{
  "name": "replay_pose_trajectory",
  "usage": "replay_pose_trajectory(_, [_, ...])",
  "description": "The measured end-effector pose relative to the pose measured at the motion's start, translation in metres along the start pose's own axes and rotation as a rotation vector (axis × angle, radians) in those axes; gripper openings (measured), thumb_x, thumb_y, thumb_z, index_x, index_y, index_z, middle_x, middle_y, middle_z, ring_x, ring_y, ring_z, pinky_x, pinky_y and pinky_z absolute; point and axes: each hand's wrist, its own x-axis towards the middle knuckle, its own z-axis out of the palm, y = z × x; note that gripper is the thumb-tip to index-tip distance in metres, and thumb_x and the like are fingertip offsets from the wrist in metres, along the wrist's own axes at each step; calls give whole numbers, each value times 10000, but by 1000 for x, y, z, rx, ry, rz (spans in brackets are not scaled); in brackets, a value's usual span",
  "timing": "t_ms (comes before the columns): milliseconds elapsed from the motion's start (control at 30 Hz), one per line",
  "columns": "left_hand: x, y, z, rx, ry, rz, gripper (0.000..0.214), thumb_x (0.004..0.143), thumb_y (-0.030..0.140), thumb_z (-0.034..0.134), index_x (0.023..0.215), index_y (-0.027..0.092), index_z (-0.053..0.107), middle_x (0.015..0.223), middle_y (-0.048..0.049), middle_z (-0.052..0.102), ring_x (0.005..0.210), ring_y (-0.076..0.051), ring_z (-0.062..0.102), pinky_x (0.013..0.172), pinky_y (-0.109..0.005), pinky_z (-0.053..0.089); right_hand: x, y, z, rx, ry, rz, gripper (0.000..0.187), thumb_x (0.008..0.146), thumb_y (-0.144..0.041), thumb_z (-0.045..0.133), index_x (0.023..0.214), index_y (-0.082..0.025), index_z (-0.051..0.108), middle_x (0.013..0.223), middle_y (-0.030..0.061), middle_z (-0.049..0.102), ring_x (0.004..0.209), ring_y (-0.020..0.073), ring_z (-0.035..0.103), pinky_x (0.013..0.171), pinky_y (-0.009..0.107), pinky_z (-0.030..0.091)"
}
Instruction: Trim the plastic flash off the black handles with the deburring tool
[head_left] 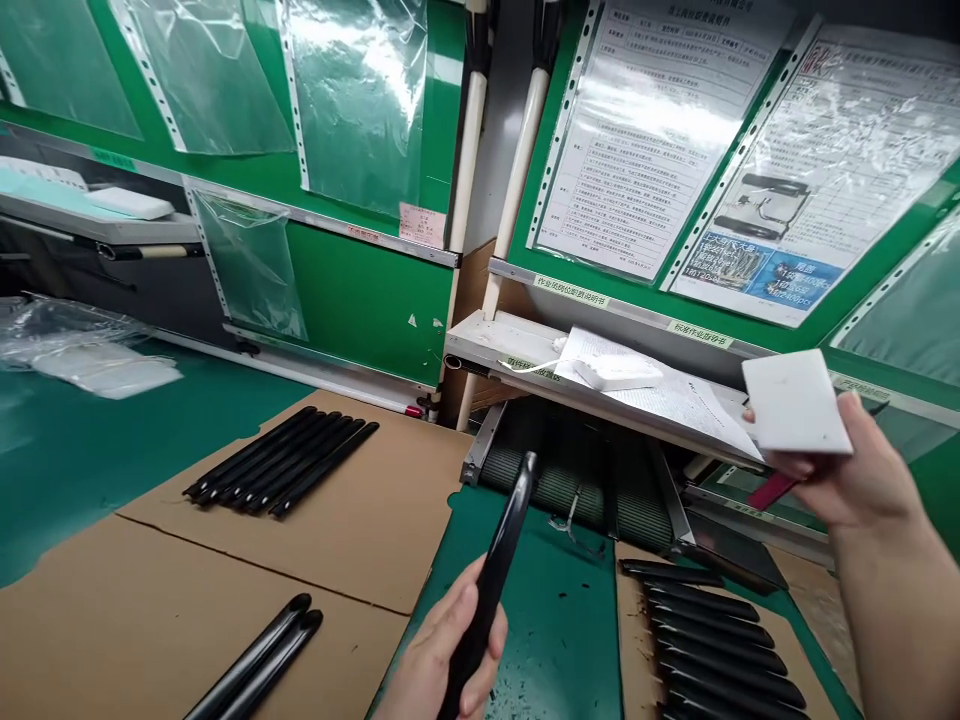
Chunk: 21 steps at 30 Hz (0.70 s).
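My left hand (442, 640) is wrapped around a long glossy black plastic piece (506, 540) with a rounded tip, tilted up and away from me. On the right, my right hand (862, 475) grips a flat white square pad (796, 402), raised in front of the shelf. A dark red object (772, 489), like a handle, sticks out below the pad from the same hand; the rest of it is hidden. Beneath my right hand, a row of similar black pieces (720, 635) lies on cardboard. Two more black pieces (262, 655) lie at the lower left.
Several black pieces (281, 460) lie side by side on cardboard sheets (375, 530) at the left. A conveyor belt (555, 475) runs back under a shelf (517, 345) holding papers. A metal hook (574, 520) and dark scraps lie nearby. Plastic bags (90, 350) rest far left.
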Motion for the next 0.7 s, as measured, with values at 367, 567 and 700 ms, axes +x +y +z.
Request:
replay_pose_trajectory(367, [-14,-7,29,-37,-227,134,304,951,419,494,1163,216,568,744,-1,599,331,-10,357,306,-136,328,-174,-11,100,817,-289,589,575,884,-666,489,1235,-215,549,949,107,694,459,80,362,396,210,337])
replay_pose_trajectory(567, [3,31,36,147,-328,245,547,889,396,608,1396,263,453,866,-58,706,354,-55,483,323,-175,383,-222,-22,126,912,-396,746,491,870,-651,532,949,-177,632,727,48,655,422,71,339,377,205,324])
replay_pose_trajectory(700, [14,66,36,-4,-116,617,426,955,369,489,1371,291,446,1245,-80,643,390,-17,452,314,-160,381,-234,-29,129,963,-449,794,504,894,-637,498,1063,-179,626,931,100,693,434,52,335,400,197,314])
